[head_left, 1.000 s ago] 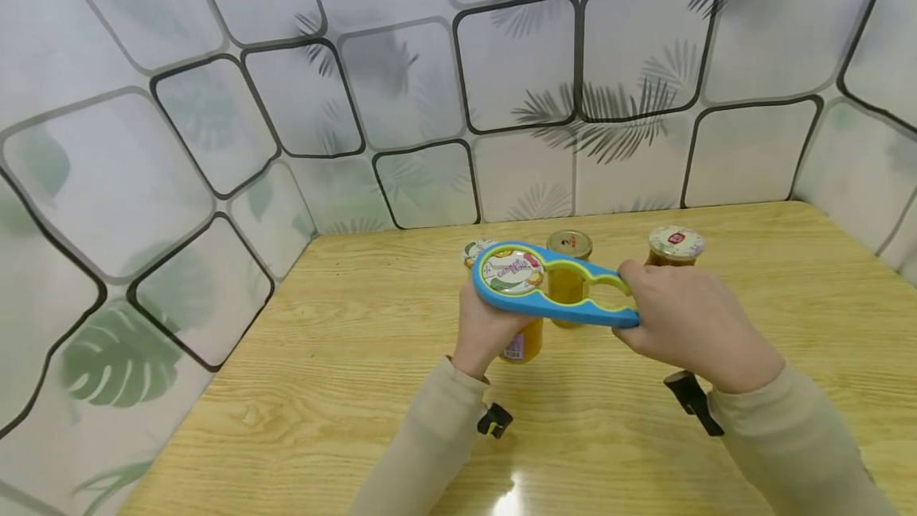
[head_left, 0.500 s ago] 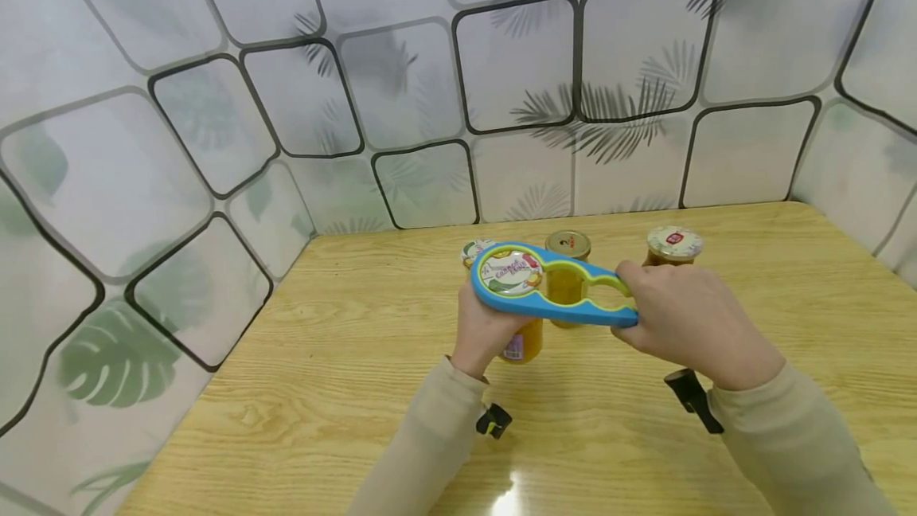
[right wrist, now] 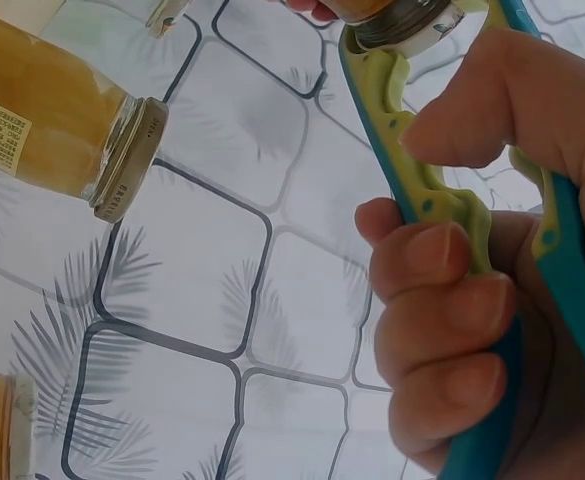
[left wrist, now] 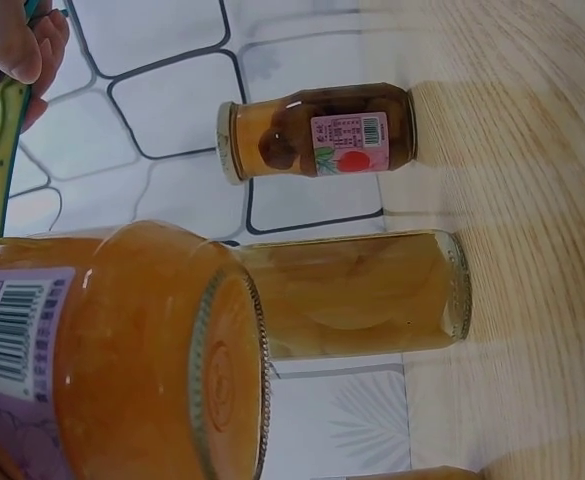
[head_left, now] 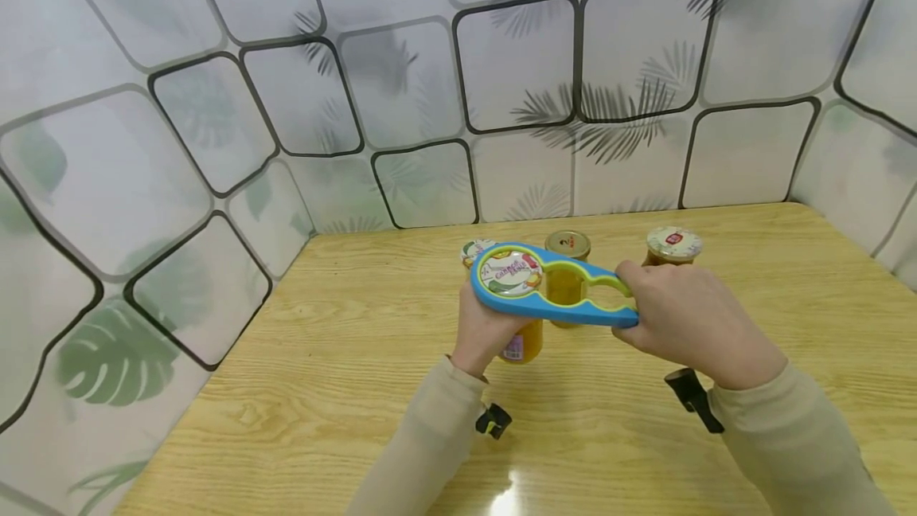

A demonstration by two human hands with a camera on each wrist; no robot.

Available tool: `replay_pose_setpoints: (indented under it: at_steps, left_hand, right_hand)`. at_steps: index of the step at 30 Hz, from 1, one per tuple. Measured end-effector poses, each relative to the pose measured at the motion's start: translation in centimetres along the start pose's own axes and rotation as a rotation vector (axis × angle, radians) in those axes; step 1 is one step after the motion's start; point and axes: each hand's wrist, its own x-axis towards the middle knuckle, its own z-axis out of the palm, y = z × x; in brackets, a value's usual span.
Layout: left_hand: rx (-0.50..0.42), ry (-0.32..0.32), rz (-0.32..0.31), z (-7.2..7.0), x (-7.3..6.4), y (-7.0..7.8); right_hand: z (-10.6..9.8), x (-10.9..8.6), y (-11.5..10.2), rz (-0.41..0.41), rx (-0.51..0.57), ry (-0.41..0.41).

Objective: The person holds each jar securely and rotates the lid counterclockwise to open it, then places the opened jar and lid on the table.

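My left hand (head_left: 484, 334) grips a glass jar (left wrist: 152, 350) of orange contents from the left, its base off the table in the left wrist view. A blue and lime-green jar opener (head_left: 555, 309) lies across the top, its widest ring around the jar's white printed lid (head_left: 512, 272). My right hand (head_left: 698, 325) grips the narrow end of the opener. In the right wrist view the fingers (right wrist: 442, 310) curl around one of its arms and the thumb reaches over between the two. Most of my left hand's fingers are hidden behind the opener and jar.
Behind the opener stands a tall jar with a gold lid (head_left: 569, 244). Another jar (head_left: 675, 244) with a patterned lid is to its right, partly behind my right hand. A third patterned lid (head_left: 476, 250) shows at the left. A patterned wall backs the wooden table (head_left: 322, 357).
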Motion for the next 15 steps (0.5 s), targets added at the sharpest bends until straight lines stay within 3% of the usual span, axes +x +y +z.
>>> replay_pose_setpoints:
  at_steps: [15]
  left_hand:
    - [-0.031,-0.012,-0.042,0.07,-0.08,0.04]
  right_hand:
    - [0.00,0.04,0.14,-0.008,0.009,-0.017]
